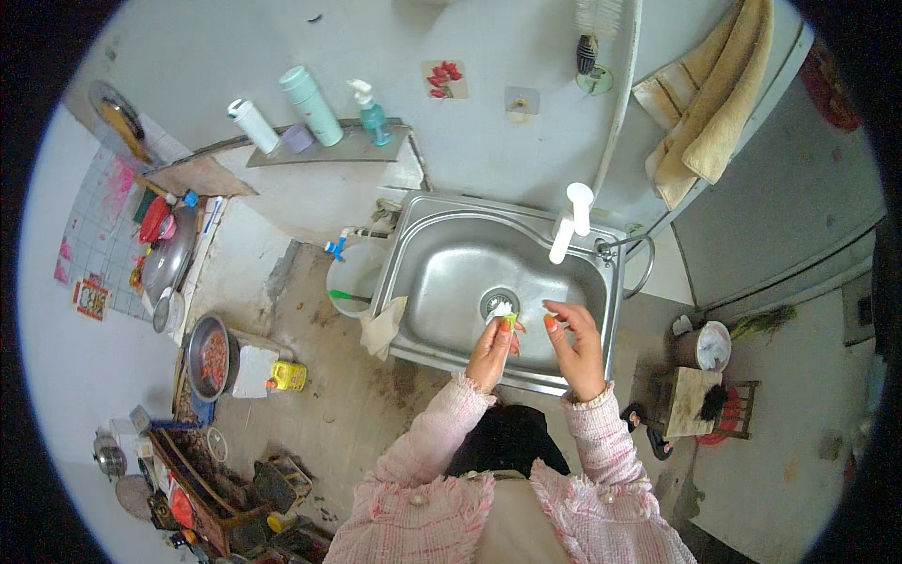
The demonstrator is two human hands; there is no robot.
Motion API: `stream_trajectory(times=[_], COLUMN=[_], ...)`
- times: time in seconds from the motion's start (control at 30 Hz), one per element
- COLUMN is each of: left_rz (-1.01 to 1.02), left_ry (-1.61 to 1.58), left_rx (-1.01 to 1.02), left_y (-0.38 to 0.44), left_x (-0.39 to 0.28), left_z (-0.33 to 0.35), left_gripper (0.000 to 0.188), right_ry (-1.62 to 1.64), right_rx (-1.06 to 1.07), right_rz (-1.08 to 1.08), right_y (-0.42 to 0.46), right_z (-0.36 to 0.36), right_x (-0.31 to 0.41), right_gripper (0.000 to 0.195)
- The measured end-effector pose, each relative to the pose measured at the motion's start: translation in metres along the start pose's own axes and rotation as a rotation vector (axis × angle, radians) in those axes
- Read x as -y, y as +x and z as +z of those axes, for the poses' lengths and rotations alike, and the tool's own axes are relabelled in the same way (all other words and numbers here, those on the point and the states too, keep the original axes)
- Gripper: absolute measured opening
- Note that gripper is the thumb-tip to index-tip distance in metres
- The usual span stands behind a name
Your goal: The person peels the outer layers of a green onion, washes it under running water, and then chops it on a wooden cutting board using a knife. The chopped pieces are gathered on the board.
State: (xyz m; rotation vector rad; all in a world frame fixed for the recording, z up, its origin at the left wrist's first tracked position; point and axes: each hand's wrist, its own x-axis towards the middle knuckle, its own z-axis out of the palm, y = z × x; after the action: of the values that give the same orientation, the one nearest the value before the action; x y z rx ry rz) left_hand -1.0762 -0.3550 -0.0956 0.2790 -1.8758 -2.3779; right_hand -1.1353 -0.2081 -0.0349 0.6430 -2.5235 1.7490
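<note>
Over the stainless steel sink (451, 282), my left hand (493, 349) pinches a small white and yellow-green item (502, 311), too small to identify. It is held above the drain strainer (499, 303). My right hand (578, 345) is just to the right, fingers apart and curved, with nothing seen in it. A white faucet (571, 225) stands at the sink's back rim, beyond my right hand. A pale cloth (384, 328) hangs over the sink's front left corner.
A ledge (331, 154) holds a teal pump bottle (373, 120) and flasks. A white bucket (352, 271) stands left of the sink, a yellow jug (289, 376) on the floor. A tan towel (712, 106) hangs at right, above a small wooden table (687, 402).
</note>
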Motion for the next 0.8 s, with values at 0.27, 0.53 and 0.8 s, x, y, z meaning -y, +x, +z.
stream_trajectory(times=[0.27, 0.53, 0.8], left_rz=[-0.158, -0.182, -0.145], left_ry=[-0.064, -0.114, -0.115], left_rx=[-0.096, -0.149, -0.121], left_y=[0.072, 0.126, 0.154], left_x=[0.043, 0.097, 0.141], left_z=[0.000, 0.000, 0.002], left_gripper=[0.042, 0.029, 0.027], right_ry=[-0.512, -0.958, -1.058], right_rx=[-0.142, -0.025, 0.023], right_rz=[-0.143, -0.009, -0.043], right_y=[0.094, 0.161, 0.176], right_z=[-0.025, -0.014, 0.002], right_x=[-0.038, -0.081, -0.092], right_gripper=[0.040, 0.063, 0.062])
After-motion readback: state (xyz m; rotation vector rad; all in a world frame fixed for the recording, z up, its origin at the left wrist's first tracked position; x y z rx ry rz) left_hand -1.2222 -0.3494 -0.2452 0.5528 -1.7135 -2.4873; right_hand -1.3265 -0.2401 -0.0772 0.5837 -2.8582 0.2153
